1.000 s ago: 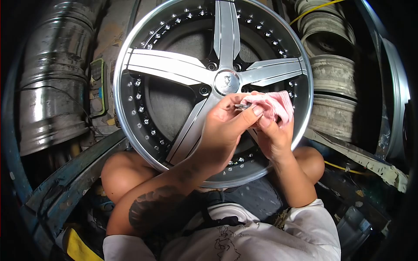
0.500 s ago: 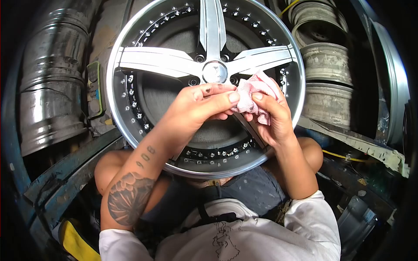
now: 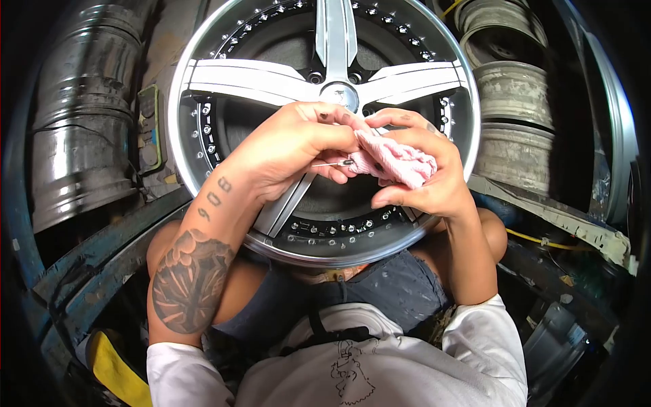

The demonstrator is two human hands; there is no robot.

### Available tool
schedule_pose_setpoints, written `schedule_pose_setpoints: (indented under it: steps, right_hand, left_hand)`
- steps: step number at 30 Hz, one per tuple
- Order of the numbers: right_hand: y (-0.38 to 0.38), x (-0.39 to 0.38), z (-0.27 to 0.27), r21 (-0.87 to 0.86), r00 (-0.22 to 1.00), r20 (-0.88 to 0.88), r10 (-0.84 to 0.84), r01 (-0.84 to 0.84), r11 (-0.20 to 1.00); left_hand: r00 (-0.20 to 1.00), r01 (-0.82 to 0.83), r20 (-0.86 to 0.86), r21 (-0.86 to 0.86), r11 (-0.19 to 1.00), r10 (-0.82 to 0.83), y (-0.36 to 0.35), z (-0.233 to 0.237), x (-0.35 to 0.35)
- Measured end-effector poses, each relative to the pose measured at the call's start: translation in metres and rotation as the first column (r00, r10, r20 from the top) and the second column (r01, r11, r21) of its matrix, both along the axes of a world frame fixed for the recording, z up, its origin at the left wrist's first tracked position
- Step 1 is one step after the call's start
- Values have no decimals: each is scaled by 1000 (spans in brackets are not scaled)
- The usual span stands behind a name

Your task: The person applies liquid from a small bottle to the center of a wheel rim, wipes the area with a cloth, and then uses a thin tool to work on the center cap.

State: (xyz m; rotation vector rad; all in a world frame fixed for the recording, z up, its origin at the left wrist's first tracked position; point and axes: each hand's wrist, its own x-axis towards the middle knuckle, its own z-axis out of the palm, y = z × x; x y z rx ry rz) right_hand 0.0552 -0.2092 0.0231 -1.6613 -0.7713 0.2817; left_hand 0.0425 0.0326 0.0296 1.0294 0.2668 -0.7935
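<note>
A pink cloth (image 3: 400,161) is bunched between my two hands, above a large alloy wheel (image 3: 258,76) with silver spokes and a polished rim. My left hand (image 3: 319,139) pinches the cloth's left end. A thin metal tool (image 3: 332,164) with a dark tip pokes out beneath its fingers, against the cloth; what holds its other end is hidden. My right hand (image 3: 430,163) has its fingers curled round the cloth's right side, with the thumb below. The wheel's round centre cap (image 3: 339,97) shows just beyond my fingers.
Stacked metal wheels (image 3: 85,129) stand at the left and more worn rims (image 3: 512,159) at the right. Blue-painted metal rails (image 3: 115,251) run along both sides. A green-edged object (image 3: 150,127) lies left of the wheel. Something yellow (image 3: 119,366) is at the lower left.
My right hand has turned and spread more round the cloth, its thumb now lower. The thin tool has come into view under my left fingers. The wheel appears slightly higher in view.
</note>
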Motion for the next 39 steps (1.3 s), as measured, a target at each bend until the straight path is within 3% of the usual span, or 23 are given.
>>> schedule_pose_setpoints:
  steps: [2, 4, 5, 6, 7, 9, 10, 11, 14, 16, 18, 19, 20, 22, 24, 28, 33, 36, 39]
  right_hand:
    - [-1, 1, -2, -47, 993, 116, -9, 14, 999]
    - [-3, -3, -9, 52, 998, -24, -54, 56, 997]
    - [-3, -8, -11, 84, 989, -122, -86, 96, 992]
    - [1, -11, -10, 112, 969, -220, -113, 140, 984]
    - [8, -9, -11, 141, 981, -117, -157, 173, 975]
    - [12, -8, 9, -47, 866, -460, -195, 195, 980]
    - [13, -9, 15, -141, 761, -608, -229, 180, 974]
    - [14, -8, 9, -100, 788, -590, -178, 147, 984]
    - [18, -6, 4, -1, 643, -761, -84, 129, 992]
    - [13, -1, 0, 27, 665, -746, -41, 91, 995]
    - [11, 5, 5, 81, 659, -750, -54, 173, 982]
    - [11, 10, 5, 119, 687, -726, -41, 183, 976]
    - [14, 17, 7, 127, 720, -691, -59, 202, 971]
    - [18, 40, 5, 179, 768, -641, 2, 147, 973]
    - [23, 52, 0, 184, 739, -673, -25, 201, 962]
    - [33, 59, -14, 180, 703, -707, -74, 281, 943]
    - [47, 61, -23, 70, 767, -619, -168, 266, 961]
    - [48, 68, -25, 54, 756, -632, -173, 266, 963]
    - [50, 72, -30, 10, 742, -644, -186, 252, 968]
  left_hand:
    - [999, 21, -30, -157, 987, -26, -1, -6, -2]
    - [999, 47, -1, -214, 976, -48, 1, -2, -2]
    - [995, 75, 78, -161, 984, -63, 3, 0, 0]
    - [984, 100, 156, -105, 989, -83, 8, 1, 3]
    - [967, 122, 231, -48, 991, -108, 11, 3, 5]
    - [854, 122, 464, 262, 957, -235, 12, 9, 1]
    - [772, 87, 550, 404, 910, -319, 12, 13, -1]
    - [579, -53, 699, 545, 837, -419, 10, 16, -1]
    - [542, -21, 547, 768, 640, -638, 2, 8, 5]
    - [649, 55, 473, 752, 657, -596, 0, 14, 9]
    - [733, 89, 428, 710, 699, -529, 1, 21, 19]
    - [647, -26, 575, 672, 740, -500, 3, 4, 26]
    - [727, -40, 575, 581, 813, -375, 5, -7, 31]
    - [712, -132, 598, 629, 767, -368, 9, -4, 45]
    - [675, -247, 678, 578, 778, -290, 7, -7, 52]
    - [671, -359, 678, 652, 667, -301, 3, -9, 52]
    - [794, -303, 575, 653, 694, -195, 2, -12, 45]
    - [804, -246, 582, 513, 822, -122, 5, -17, 48]
    - [730, -288, 625, 650, 703, -278, -2, -9, 44]
